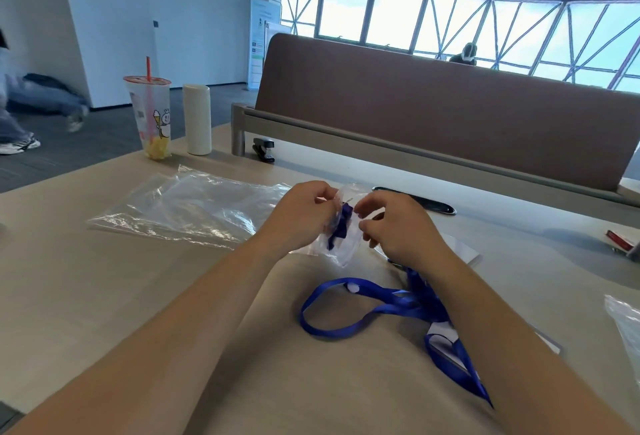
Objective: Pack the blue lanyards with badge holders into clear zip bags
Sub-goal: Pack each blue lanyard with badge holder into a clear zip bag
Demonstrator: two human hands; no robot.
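Observation:
Both hands hold a small clear zip bag (pixel 341 251) above the table, with a bunched blue lanyard (pixel 341 232) inside it. My left hand (pixel 301 214) pinches the bag's left top edge. My right hand (pixel 391 223) pinches its right top edge with curled fingers. More blue lanyards (pixel 363 310) lie loose on the table below my right forearm, with white badge holders (pixel 441 330) partly hidden among them. A pile of empty clear zip bags (pixel 180 206) lies flat to the left.
A drink cup with a red straw (pixel 150 115), a white cylinder bottle (pixel 197 119) and a black stapler (pixel 264 149) stand at the far edge. A brown divider panel (pixel 433 112) closes the back. Another clear bag (pixel 627 327) lies at the right edge, a red item (pixel 620 238) beyond.

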